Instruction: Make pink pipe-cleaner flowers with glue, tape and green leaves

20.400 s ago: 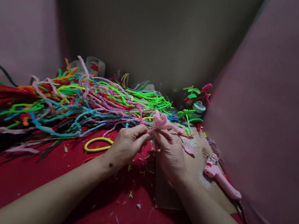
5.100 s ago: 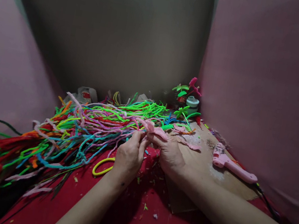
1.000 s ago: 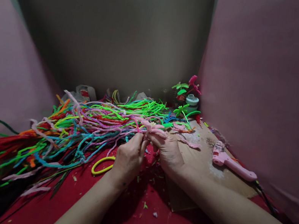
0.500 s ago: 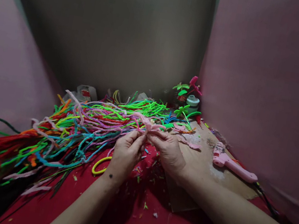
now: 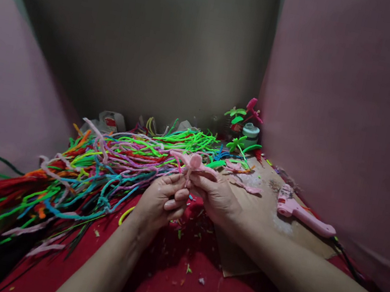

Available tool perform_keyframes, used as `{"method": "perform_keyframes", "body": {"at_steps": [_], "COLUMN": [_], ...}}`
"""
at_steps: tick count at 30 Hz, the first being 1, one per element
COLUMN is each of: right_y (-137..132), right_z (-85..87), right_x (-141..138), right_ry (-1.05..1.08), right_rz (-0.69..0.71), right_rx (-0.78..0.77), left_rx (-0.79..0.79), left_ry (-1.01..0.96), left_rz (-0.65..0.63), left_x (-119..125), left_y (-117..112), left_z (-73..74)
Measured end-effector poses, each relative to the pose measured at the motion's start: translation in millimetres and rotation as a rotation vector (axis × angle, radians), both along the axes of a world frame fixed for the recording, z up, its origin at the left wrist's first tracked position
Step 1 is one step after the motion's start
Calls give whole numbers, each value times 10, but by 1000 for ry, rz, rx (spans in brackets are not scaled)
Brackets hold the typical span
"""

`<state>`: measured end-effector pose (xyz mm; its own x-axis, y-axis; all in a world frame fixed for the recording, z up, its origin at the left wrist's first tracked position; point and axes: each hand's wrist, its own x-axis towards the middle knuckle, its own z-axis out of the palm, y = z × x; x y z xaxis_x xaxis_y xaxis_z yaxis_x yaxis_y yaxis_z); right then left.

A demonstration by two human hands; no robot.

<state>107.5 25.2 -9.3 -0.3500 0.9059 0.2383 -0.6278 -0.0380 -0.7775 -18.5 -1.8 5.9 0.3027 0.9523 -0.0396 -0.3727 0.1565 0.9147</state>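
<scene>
Between my two hands is a pink pipe-cleaner flower (image 5: 195, 161), its petals spread to both sides around a rolled, round middle. My left hand (image 5: 165, 197) pinches its short stem from below, fingers curled in. The thumb and fingers of my right hand (image 5: 218, 196) close on the flower's lower right side, by a petal. Just behind and to the left lies a large heap of coloured pipe cleaners (image 5: 129, 152). A yellow loop (image 5: 125, 215) shows partly from behind my left wrist.
A pink glue gun (image 5: 305, 217) lies on a brown board (image 5: 259, 228) at the right, its cord trailing off. Pink petal pieces (image 5: 246, 187) rest on the board. Behind stand a lidded jar (image 5: 250, 134) and green and pink pipe-cleaner flowers (image 5: 237, 144). Scraps dot the red cloth (image 5: 171, 282).
The pink flower has turned so its round middle faces me. My left hand has shifted slightly down and rotated, its curled fingers now showing. My right hand stays nearly in place.
</scene>
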Motion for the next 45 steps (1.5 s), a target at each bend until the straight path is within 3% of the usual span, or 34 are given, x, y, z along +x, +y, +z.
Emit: {"method": "perform_keyframes", "body": {"at_steps": [2,4,8,10,13,17,20,22,26,31,36,39,45], "right_y": [-3,22,111,111,-3,-273,-389,-383,-231,-68,-8,20,26], "right_z": [17,0,-77,-74,55,399,579,586,379,133,65,20,-14], "right_x": [13,15,-19,-29,9,141,203,198,111,39,61,79,68], "right_ry": [6,8,-16,-46,-114,-213,-293,-307,-193,-138,-134,-155,-127], "right_rz": [-11,-52,-131,-148,-203,-194,-194,-209,-194,-171,-133,-113,-72], "right_rx": [4,1,-21,-26,-33,-21,-13,-14,18,101,175,145,53], "left_rx": [34,133,578,773,880,868,840,811,715,613,327,138,61], "left_ry": [118,375,1005,1209,1422,1560,1460,1328,1071,886,526,368,156], "left_rz": [8,106,478,561,601,640,632,616,618,570,418,311,158], "left_x": [7,34,84,88,80,84,94,96,91,99,137,149,114], "left_y": [-8,-28,-58,-55,-40,-36,-47,-56,-75,-95,-109,-127,-148], "left_z": [13,21,-36,-94,-175,-214,-189,-161,-117,-74,14,67,127]}}
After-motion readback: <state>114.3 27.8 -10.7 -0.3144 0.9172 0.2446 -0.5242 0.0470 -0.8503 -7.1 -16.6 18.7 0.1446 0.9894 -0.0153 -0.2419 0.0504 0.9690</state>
